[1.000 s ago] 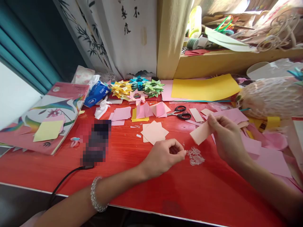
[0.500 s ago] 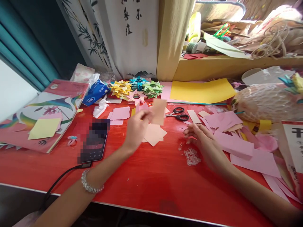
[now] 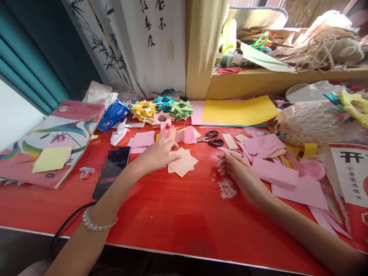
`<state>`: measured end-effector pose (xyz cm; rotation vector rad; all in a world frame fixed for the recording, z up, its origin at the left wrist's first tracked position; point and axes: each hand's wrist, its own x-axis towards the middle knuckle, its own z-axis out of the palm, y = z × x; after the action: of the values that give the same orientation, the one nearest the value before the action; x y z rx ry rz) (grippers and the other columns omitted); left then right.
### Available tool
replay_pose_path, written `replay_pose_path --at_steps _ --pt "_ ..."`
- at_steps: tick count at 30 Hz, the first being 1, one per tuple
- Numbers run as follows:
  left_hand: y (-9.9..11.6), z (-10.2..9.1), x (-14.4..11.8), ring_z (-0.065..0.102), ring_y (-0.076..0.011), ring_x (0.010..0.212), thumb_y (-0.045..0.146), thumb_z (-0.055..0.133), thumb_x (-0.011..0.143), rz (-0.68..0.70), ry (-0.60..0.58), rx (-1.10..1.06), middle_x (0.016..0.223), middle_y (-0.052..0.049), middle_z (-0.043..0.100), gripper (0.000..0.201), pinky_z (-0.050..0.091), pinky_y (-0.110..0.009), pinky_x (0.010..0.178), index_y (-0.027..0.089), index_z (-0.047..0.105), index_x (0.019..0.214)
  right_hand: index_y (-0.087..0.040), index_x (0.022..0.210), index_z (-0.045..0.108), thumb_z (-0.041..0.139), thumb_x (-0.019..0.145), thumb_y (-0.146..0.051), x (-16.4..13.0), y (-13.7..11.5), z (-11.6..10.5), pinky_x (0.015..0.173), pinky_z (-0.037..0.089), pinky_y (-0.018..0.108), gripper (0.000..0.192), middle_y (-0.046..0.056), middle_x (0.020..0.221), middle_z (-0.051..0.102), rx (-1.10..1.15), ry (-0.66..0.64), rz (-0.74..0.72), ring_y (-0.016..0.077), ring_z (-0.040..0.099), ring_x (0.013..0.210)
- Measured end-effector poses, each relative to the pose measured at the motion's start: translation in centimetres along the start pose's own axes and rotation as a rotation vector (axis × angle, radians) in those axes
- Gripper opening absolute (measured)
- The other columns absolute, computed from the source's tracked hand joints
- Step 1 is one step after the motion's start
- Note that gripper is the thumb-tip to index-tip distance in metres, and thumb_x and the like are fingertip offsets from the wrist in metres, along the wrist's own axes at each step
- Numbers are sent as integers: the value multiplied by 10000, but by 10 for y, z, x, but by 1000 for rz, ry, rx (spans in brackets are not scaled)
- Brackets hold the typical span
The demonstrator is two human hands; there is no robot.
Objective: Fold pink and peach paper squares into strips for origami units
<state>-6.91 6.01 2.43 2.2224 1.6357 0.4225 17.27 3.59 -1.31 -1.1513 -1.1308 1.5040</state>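
— Where was the strip (image 3: 172, 133)?
— Pinched in the left hand (image 3: 160, 153), just behind the peach stack (image 3: 182, 162). The right hand (image 3: 236, 168) lay slack and empty, right of that stack.
— Best handling?
— Probably a light pinch, set down flat.

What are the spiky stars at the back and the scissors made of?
The spiky stars look like folded coloured paper: matte, with sharp creases and layered points in yellow, blue, green and pink. The scissors seem to have shiny metal blades and smooth black handles, probably plastic, though they are small in view.
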Motion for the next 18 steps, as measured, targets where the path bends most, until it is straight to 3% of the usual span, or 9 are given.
replay_pose_path --at_steps 2,7,14,18 --pt "0 9 -1 514 -237 953 437 535 753 -29 -90 47 1017 -73 554 324 386 -321 790 174 542 942 -191 849 545 475 862 -454 -1 1 1 602 427 219 273 6 744 568 -37 -17 -14 103 512 627" --pt "-5 22 0 503 -257 966 491 567 704 -177 -136 -7 1024 -86 512 396 385 -316 764 182 475 935 -194 838 527 442 884 -431 -2 2 5 620 416 223 256 -9 702 559 -171 -55 -53 104 520 627" --pt "-5 19 0 499 -235 911 364 614 661 -187 -62 -69 978 -64 499 314 375 -289 692 197 435 858 -198 853 510 417 899 -411 -4 3 4 629 410 229 237 -16 704 566 -244 -98 -76 104 529 633" --pt "-9 20 3 531 -201 785 313 636 649 -229 -78 -156 881 -37 546 328 360 -267 600 192 470 905 -198 853 509 412 901 -407 -2 4 3 616 419 230 235 -18 701 569 -240 -116 -75 102 543 616"
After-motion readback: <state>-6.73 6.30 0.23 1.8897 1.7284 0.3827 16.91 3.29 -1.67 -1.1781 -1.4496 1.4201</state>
